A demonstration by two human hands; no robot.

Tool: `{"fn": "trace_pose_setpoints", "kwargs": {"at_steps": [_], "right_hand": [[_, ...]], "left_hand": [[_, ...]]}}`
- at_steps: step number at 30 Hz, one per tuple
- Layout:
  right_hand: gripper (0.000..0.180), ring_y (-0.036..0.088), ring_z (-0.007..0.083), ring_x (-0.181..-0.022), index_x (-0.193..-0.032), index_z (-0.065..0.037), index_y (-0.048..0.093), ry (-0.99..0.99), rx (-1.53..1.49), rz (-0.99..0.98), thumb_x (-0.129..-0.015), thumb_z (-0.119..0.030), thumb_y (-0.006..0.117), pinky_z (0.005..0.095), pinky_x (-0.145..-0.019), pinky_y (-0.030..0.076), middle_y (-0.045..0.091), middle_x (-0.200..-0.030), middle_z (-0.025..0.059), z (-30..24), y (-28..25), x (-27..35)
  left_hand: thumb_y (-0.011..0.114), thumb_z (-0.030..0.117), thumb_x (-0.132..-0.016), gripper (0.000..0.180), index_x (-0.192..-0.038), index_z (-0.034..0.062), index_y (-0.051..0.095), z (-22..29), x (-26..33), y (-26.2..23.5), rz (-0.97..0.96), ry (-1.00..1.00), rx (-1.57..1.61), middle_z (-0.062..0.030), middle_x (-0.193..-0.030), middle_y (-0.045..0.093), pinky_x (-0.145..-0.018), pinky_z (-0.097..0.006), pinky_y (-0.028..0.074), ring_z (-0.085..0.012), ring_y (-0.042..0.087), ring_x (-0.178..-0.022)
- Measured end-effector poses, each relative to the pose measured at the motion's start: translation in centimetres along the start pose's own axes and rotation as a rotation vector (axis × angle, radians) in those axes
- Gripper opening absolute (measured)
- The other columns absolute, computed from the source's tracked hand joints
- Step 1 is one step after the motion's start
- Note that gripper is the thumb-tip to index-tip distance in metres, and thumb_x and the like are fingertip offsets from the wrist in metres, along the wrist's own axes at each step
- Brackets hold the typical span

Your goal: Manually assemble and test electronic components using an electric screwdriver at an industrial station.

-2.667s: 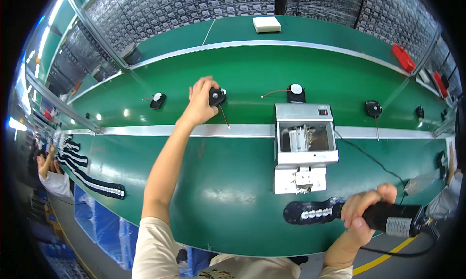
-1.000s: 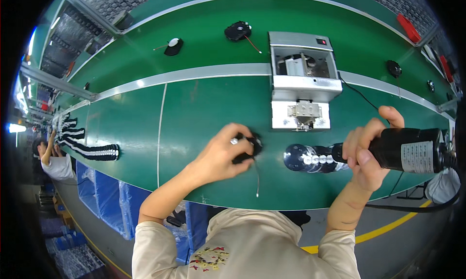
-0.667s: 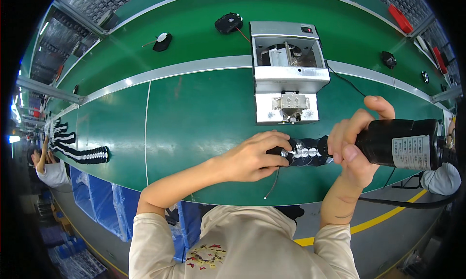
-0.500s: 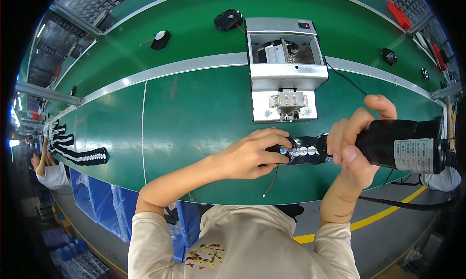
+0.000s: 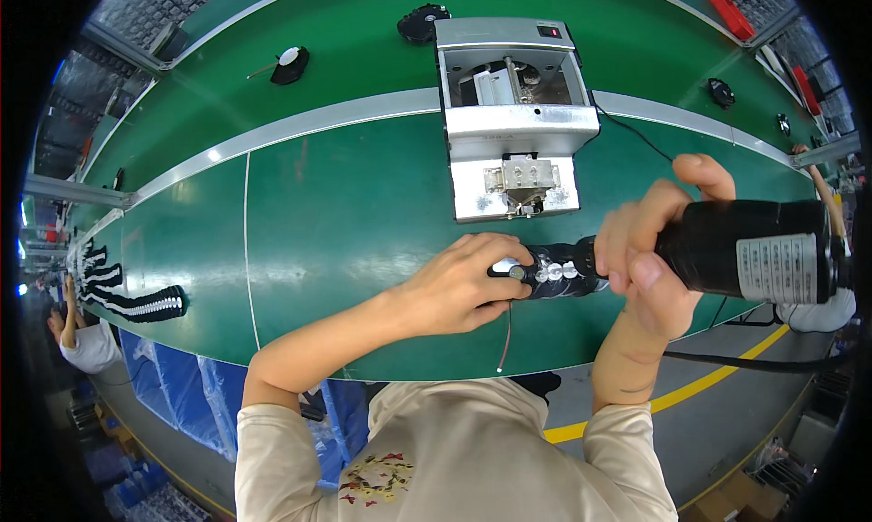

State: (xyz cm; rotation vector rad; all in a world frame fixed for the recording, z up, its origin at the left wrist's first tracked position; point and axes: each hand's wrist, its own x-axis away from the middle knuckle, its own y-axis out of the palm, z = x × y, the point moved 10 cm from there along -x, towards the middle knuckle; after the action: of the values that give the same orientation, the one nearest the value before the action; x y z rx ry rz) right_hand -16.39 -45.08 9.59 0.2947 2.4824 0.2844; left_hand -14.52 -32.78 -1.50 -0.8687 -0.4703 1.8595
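head view: looking down on a green conveyor belt (image 5: 363,213) with a silver divider strip running across it.
left hand (image 5: 459,290): curled around a small black round part (image 5: 505,270), fingers closed over it, pinning it near the belt's front edge; thin wire (image 5: 505,340) trailing from the part toward the body.
right hand (image 5: 649,254): wrapped tight around the black barrel of an electric screwdriver (image 5: 740,250); thumb on top, fingers underneath.
screwdriver nose (image 5: 559,270): black with a row of shiny beads or screws on it, lying level, tip meeting the part right at the left fingertips.
contact: tip and part appear touching; exact seat of the bit hidden by the fingers.
cable (image 5: 754,363): black, dropping off the tool behind the right wrist and running over the floor.
behind the hands: grey metal feeder box (image 5: 509,95), open on top, with a small bright fixture (image 5: 518,175) on its front plate, just beyond the tool nose.
further back: two more black round parts (image 5: 291,64) (image 5: 422,18) on the far lane, well apart from the hands.
far left: striped black-and-white pieces (image 5: 136,300) lying on the belt edge.
handling note (judgement): keep the tool axis in line with the part, not tilted; hold the part firm so it cannot spin; keep fingertips and wire clear of the tip; steady, moderate push.
risk (judgement): slipped bit or pinched wire if the part turns in the grip.
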Motion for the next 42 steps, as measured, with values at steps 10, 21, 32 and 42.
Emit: {"fn": "trace_pose_setpoints", "kwargs": {"at_steps": [10, 21, 32, 42], "right_hand": [[0.054, 0.043, 0.0113, -0.044, -0.131, -0.002, 0.036, -0.081, 0.138, 0.019, -0.080, -0.002, 0.056, 0.0287, -0.045, 0.042, 0.046, -0.065, 0.0044, 1.0, 2.1, -3.2], [0.046, 0.043, 0.0117, -0.044, -0.123, -0.003, 0.043, -0.021, 0.162, 0.066, -0.078, 0.002, 0.051, 0.0298, -0.046, 0.043, 0.047, -0.066, 0.0056, 2.9, 3.2, -4.4], [0.050, 0.045, 0.0135, -0.045, -0.122, -0.002, 0.040, -0.077, -0.024, 0.035, -0.075, 0.009, 0.051, 0.0299, -0.046, 0.045, 0.051, -0.070, 0.0083, 1.6, 3.2, -4.4], [0.044, 0.039, 0.0116, -0.042, -0.120, -0.004, 0.044, -0.012, 0.142, 0.018, -0.077, -0.002, 0.051, 0.0295, -0.045, 0.039, 0.045, -0.068, 0.0055, 3.2, 4.1, -4.0]], "left_hand": [[0.072, 0.008, -0.073, 0.018, -0.090, 0.0108, 0.068, -0.1, 1.1, -0.1, 0.061, -0.027, -0.030, -0.0082, -0.114, 0.055, -0.084, -0.041, 0.048, -0.0300, 0.054, -0.104], [0.070, 0.007, -0.072, 0.020, -0.091, 0.0105, 0.069, -0.3, 3.1, -1.0, 0.107, -0.020, -0.017, -0.0075, -0.113, 0.055, -0.088, -0.041, 0.046, -0.0297, 0.052, -0.108], [0.072, 0.011, -0.074, 0.014, -0.088, 0.0114, 0.071, -0.8, 3.4, -0.9, 0.141, -0.019, -0.018, -0.0072, -0.111, 0.057, -0.087, -0.041, 0.047, -0.0312, 0.054, -0.107], [0.069, 0.008, -0.071, 0.021, -0.092, 0.0115, 0.071, -0.7, 3.5, -0.9, 0.153, -0.008, -0.014, -0.0067, -0.113, 0.055, -0.088, -0.040, 0.046, -0.0288, 0.051, -0.108]]}}
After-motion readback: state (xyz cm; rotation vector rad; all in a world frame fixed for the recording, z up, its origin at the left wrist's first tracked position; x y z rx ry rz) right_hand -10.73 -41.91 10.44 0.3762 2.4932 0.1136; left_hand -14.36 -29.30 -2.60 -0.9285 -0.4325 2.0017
